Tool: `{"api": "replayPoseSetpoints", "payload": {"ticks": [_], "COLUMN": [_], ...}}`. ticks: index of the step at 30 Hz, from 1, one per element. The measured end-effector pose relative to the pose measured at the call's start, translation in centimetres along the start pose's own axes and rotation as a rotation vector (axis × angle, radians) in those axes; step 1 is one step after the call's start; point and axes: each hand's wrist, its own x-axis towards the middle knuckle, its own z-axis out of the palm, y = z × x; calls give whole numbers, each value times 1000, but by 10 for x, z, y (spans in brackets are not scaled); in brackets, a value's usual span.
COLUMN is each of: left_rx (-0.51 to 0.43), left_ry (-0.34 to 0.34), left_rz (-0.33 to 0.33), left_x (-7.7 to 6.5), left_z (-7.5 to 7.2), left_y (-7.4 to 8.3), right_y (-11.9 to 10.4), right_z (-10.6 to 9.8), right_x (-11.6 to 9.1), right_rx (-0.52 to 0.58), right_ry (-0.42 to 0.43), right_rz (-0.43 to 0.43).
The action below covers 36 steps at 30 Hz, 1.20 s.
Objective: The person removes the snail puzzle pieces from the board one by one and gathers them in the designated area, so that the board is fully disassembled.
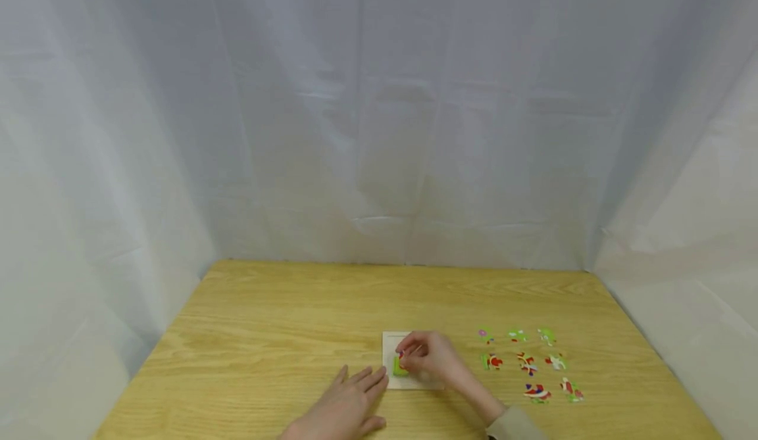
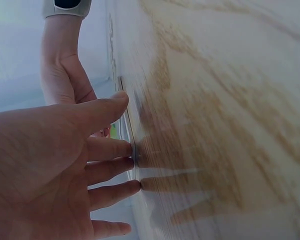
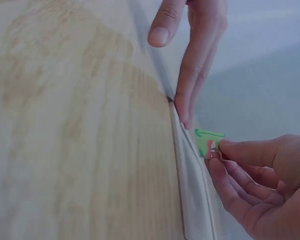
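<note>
A pale puzzle board (image 1: pixel 389 342) lies flat near the front middle of the table. My right hand (image 1: pixel 435 360) is over it and pinches a green jigsaw piece (image 3: pixel 208 142) with pink and white marks between thumb and fingertips. In the head view, that green piece (image 1: pixel 400 367) shows above the board's left half. My left hand (image 1: pixel 346 404) lies left of the board with fingers spread and fairly straight. Its fingertips (image 2: pixel 135 185) touch the board's left edge. The curled fingers of the right hand partly cover the board's right side.
Several loose jigsaw pieces (image 1: pixel 525 363) in red, green and white lie in rough rows on the wooden table (image 1: pixel 284 321), right of the board. White sheeting (image 1: pixel 379 164) hangs behind the table and along both sides.
</note>
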Motion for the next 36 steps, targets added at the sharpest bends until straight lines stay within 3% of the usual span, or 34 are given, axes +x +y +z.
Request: {"api": "replayPoseSetpoints", "payload": {"ticks": [5, 18, 26, 36], "left_rx": [-13, -26, -16, -2], "left_ry": [-6, -7, 0, 19], "left_rz": [-5, -3, 15, 26], "left_x": [1, 2, 2, 1], "left_z": [0, -1, 1, 2], "left_y": [0, 0, -1, 0], "right_y": [-1, 0, 12, 32], "right_z": [-12, -44, -69, -101], "right_x": [1, -11, -33, -65], "right_rx": [88, 98, 122, 35], "right_ry": [28, 44, 87, 158], "right_rz": [19, 25, 31, 124]}}
